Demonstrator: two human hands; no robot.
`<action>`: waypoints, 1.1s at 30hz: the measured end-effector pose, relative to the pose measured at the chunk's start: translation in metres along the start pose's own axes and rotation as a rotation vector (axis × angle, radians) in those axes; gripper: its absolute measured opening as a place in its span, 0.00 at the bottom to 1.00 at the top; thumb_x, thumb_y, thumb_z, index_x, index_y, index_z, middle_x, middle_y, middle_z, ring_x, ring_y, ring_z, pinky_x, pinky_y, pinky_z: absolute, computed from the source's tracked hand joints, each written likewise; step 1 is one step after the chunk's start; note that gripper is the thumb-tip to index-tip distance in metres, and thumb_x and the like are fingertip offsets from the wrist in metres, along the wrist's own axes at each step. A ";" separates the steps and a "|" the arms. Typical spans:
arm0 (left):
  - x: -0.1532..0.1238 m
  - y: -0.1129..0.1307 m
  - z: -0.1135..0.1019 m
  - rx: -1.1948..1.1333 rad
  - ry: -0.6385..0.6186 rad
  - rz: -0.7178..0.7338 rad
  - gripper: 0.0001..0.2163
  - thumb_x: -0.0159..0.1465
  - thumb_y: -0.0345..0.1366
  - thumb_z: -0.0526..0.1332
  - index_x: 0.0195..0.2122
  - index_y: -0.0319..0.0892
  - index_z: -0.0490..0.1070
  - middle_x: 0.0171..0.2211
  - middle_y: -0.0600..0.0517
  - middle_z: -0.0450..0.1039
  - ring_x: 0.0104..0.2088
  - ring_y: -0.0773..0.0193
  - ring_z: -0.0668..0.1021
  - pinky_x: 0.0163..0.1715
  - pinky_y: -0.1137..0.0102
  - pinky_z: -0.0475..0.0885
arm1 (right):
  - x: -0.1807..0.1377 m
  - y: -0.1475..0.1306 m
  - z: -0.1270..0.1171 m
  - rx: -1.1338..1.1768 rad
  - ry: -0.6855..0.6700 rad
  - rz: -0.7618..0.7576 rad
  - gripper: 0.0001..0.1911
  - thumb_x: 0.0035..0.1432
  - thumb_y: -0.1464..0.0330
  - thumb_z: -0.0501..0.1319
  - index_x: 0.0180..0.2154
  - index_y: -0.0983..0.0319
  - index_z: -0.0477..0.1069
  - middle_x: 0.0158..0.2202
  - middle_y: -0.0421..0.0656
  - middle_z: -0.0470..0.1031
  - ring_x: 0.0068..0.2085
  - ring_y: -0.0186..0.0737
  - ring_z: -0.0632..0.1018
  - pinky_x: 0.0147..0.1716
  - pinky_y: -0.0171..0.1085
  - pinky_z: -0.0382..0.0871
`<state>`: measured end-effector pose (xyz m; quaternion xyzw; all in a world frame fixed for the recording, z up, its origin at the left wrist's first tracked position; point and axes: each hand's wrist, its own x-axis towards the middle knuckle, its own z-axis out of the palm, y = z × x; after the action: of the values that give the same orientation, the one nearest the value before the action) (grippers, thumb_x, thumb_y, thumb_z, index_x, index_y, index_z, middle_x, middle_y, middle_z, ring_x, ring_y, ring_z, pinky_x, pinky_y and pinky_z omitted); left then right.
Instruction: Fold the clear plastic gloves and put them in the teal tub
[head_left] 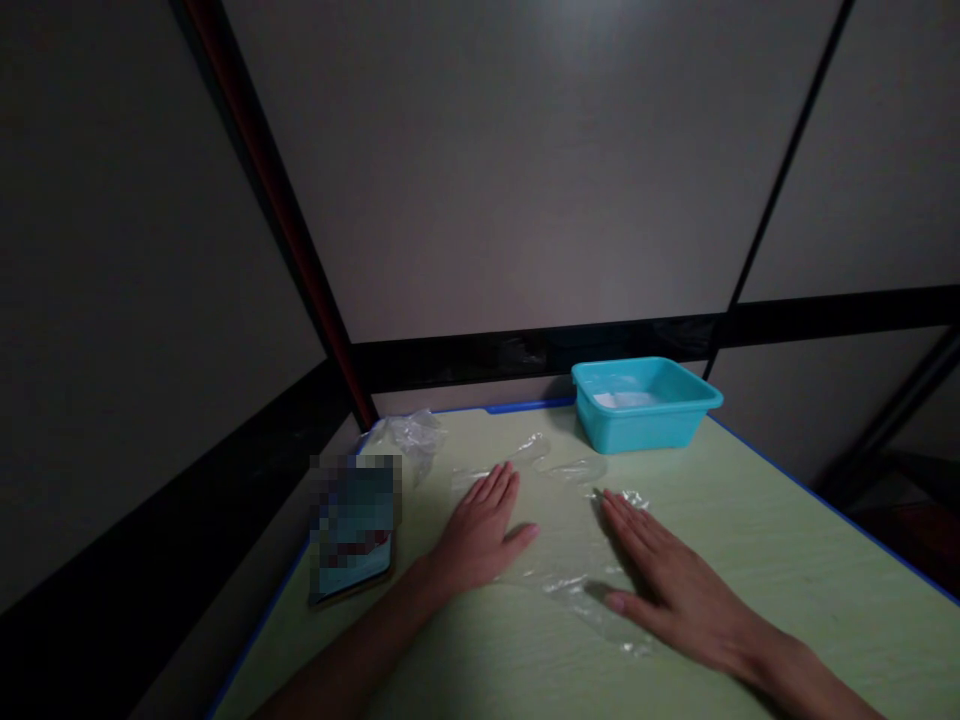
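A thin, see-through piece of plastic (562,525) lies spread and wrinkled on the pale green table. Finger-like lobes at its far side make it look like a disposable glove. My left hand (480,535) rests flat over its left part, fingers stretched and thumb apart. Over its right edge is my right hand (667,575), palm down with the fingers extended and the thumb away from them. Neither hand grips anything.
A turquoise plastic basin (641,425) with something white inside stands at the back right. Crumpled clear plastic (415,432) lies at the back left. A phone-like device (356,550), partly blurred out, is at the left edge of the table (795,560). Panelled walls enclose the back and left.
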<state>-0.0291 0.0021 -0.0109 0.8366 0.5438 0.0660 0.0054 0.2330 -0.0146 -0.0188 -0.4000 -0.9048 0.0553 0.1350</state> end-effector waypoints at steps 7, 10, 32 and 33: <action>-0.002 0.005 -0.009 -0.046 -0.056 0.072 0.32 0.59 0.53 0.45 0.59 0.35 0.43 0.60 0.44 0.38 0.59 0.58 0.43 0.56 0.62 0.44 | 0.025 0.003 -0.026 0.149 -0.015 0.016 0.33 0.59 0.55 0.43 0.60 0.64 0.37 0.61 0.45 0.38 0.60 0.42 0.46 0.56 0.45 0.45; -0.003 0.007 -0.012 -0.068 -0.077 0.069 0.32 0.59 0.52 0.46 0.59 0.35 0.43 0.60 0.44 0.38 0.59 0.58 0.43 0.56 0.62 0.45 | 0.064 0.001 -0.026 0.149 -0.115 -0.102 0.32 0.59 0.54 0.41 0.59 0.67 0.42 0.60 0.47 0.42 0.59 0.41 0.48 0.56 0.43 0.46; -0.009 -0.006 -0.004 0.048 -0.038 -0.266 0.31 0.61 0.51 0.39 0.58 0.30 0.46 0.60 0.41 0.40 0.59 0.55 0.46 0.56 0.58 0.45 | 0.136 0.031 0.026 0.021 -0.081 -0.111 0.27 0.60 0.62 0.38 0.58 0.69 0.46 0.60 0.48 0.43 0.59 0.42 0.49 0.56 0.45 0.45; -0.009 -0.007 -0.005 0.058 -0.044 -0.289 0.31 0.61 0.51 0.40 0.58 0.30 0.47 0.60 0.41 0.41 0.59 0.55 0.47 0.55 0.58 0.46 | 0.136 0.031 0.027 0.027 -0.071 -0.107 0.27 0.60 0.62 0.38 0.58 0.68 0.47 0.60 0.48 0.44 0.59 0.42 0.49 0.56 0.45 0.45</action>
<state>-0.0394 -0.0039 -0.0075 0.7505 0.6601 0.0302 0.0026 0.1598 0.1072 -0.0234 -0.3471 -0.9282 0.0745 0.1112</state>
